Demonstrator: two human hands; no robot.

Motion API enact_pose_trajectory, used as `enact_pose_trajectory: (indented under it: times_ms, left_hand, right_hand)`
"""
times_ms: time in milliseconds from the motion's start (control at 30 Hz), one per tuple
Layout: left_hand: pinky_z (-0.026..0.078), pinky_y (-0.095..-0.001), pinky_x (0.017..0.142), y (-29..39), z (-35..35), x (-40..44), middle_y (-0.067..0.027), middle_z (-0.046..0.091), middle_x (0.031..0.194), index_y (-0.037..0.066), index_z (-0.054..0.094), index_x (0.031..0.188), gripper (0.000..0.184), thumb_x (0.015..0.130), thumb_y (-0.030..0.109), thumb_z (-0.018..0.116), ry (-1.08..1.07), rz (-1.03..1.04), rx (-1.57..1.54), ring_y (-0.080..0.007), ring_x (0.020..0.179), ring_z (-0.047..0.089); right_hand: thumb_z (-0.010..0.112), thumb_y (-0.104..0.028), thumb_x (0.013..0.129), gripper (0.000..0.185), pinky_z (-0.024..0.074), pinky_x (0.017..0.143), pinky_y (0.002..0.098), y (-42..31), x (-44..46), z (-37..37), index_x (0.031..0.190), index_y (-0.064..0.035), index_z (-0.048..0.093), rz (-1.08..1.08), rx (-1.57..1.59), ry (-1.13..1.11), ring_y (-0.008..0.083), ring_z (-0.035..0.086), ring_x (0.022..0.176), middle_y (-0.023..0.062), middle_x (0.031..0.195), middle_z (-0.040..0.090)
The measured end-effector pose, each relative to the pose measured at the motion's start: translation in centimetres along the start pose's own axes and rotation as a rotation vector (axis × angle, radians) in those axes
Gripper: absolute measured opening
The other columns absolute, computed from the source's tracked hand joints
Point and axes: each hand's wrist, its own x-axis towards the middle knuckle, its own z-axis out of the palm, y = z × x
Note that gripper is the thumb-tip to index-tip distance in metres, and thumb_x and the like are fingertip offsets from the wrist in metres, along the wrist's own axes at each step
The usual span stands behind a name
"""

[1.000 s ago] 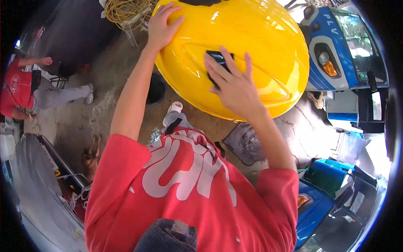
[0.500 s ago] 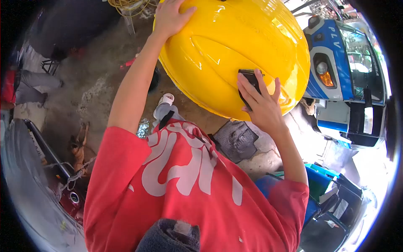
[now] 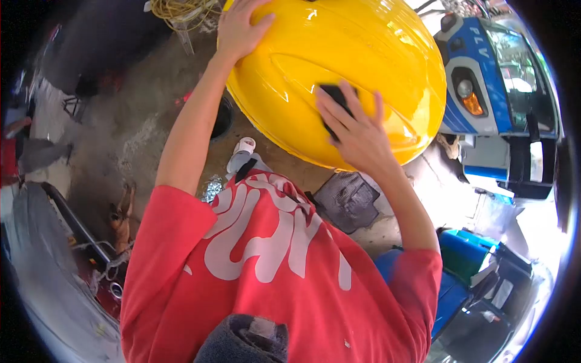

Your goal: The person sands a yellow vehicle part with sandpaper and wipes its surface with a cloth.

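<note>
Yellow shell (image 3: 363, 36), right hand (image 3: 362, 130) spread over black pad (image 3: 337, 103), left hand (image 3: 242, 29) flat, "PLV" on blue vehicle (image 3: 481, 60).

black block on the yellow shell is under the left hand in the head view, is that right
Not quite: the head view shows the black block under the right hand, not the left. The left hand is at the edge of the shell, with no block under it that can be seen. The block is indeed on the yellow shell.
</note>
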Motion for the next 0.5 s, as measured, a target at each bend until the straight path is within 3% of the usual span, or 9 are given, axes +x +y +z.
enact_pose_trajectory:
  times_ms: [133, 200, 233, 267, 333, 400, 467, 500]
  left_hand:
    - [0.038, -0.0474, 0.115, -1.0, -0.2, 0.2, -0.0142, 0.059, 0.142, 0.011, 0.066, 0.13, 0.041, 0.092, 0.026, 0.07, -0.058, 0.02, -0.047, -0.0358, 0.137, 0.049]
    - [0.032, -0.0478, 0.118, -1.7, 0.1, 0.0, -0.0148, 0.055, 0.147, 0.012, 0.063, 0.135, 0.042, 0.097, 0.029, 0.063, -0.044, 0.035, -0.02, -0.0347, 0.14, 0.045]
    - [0.034, -0.0445, 0.118, -4.6, 1.6, 0.5, -0.0107, 0.055, 0.149, 0.016, 0.066, 0.132, 0.042, 0.095, 0.036, 0.066, 0.049, 0.202, -0.078, -0.0344, 0.143, 0.044]
    - [0.034, -0.0445, 0.118, -4.9, 1.9, 0.2, -0.0107, 0.055, 0.149, 0.016, 0.066, 0.132, 0.042, 0.095, 0.036, 0.066, 0.046, 0.21, -0.083, -0.0344, 0.143, 0.044]
    - [0.034, -0.0488, 0.116, -4.6, 2.0, 0.6, -0.0088, 0.054, 0.149, 0.02, 0.067, 0.131, 0.044, 0.093, 0.043, 0.066, 0.056, 0.177, -0.04, -0.0364, 0.141, 0.045]
    - [0.033, -0.0489, 0.117, -4.1, 1.7, 0.7, -0.0105, 0.054, 0.149, 0.018, 0.066, 0.131, 0.044, 0.094, 0.043, 0.064, 0.039, 0.182, -0.042, -0.0367, 0.141, 0.045]
    - [0.033, -0.0495, 0.117, -3.3, 1.0, -0.2, -0.0159, 0.052, 0.15, 0.014, 0.064, 0.133, 0.047, 0.097, 0.044, 0.061, -0.015, 0.129, -0.032, -0.0394, 0.141, 0.044]
    - [0.032, -0.0501, 0.118, -2.7, 0.5, -1.1, -0.0195, 0.051, 0.15, 0.012, 0.063, 0.135, 0.049, 0.098, 0.044, 0.059, -0.059, 0.094, -0.02, -0.0417, 0.141, 0.043]
  right_hand:
    - [0.078, -0.03, 0.08, 0.075, 0.0109, 0.12, 0.0657, -0.6, 0.3, 0.7, 0.15, -0.0228, 0.05, 0.044, 0.132, 0.131, 0.0233, 0.021, 0.156, -0.0099, 0.163, 0.035]
    - [0.073, -0.031, 0.087, 0.07, 0.0144, 0.119, 0.0666, 1.8, -6.1, 1.3, 0.152, -0.0249, 0.048, 0.147, 0.097, -0.019, 0.0225, 0.022, 0.156, -0.0071, 0.165, 0.033]
    - [0.07, -0.025, 0.089, 0.066, 0.0135, 0.12, 0.0639, 2.7, -8.8, 1.1, 0.151, -0.0243, 0.049, 0.338, 0.038, -0.083, 0.0238, 0.023, 0.156, -0.0057, 0.163, 0.038]
    - [0.068, -0.02, 0.091, 0.062, 0.0125, 0.122, 0.0612, 3.7, -11.4, 1.0, 0.15, -0.0237, 0.051, 0.523, -0.019, -0.144, 0.0251, 0.025, 0.155, -0.0044, 0.16, 0.042]
    - [0.06, -0.017, 0.098, 0.049, 0.015, 0.122, 0.0543, 4.8, -15.8, 2.2, 0.147, -0.0168, 0.054, 0.777, 0.225, 0.245, 0.0268, 0.03, 0.152, 0.0013, 0.153, 0.051]
    - [0.052, -0.021, 0.106, 0.039, 0.025, 0.119, 0.0459, 4.0, -17.6, 2.4, 0.141, -0.0058, 0.058, 0.896, 0.496, 0.75, 0.0281, 0.042, 0.144, 0.0104, 0.14, 0.062]
    - [0.051, -0.039, 0.108, 0.051, 0.041, 0.102, 0.038, 0.4, -19.1, 4.6, 0.131, 0.0057, 0.057, 1.535, 0.977, 1.044, 0.0232, 0.055, 0.117, 0.0149, 0.121, 0.063]
    - [0.051, -0.039, 0.108, 0.051, 0.041, 0.102, 0.038, -1.1, -19.3, 5.8, 0.131, 0.0057, 0.057, 1.553, 0.977, 1.069, 0.0232, 0.055, 0.117, 0.0149, 0.121, 0.063]
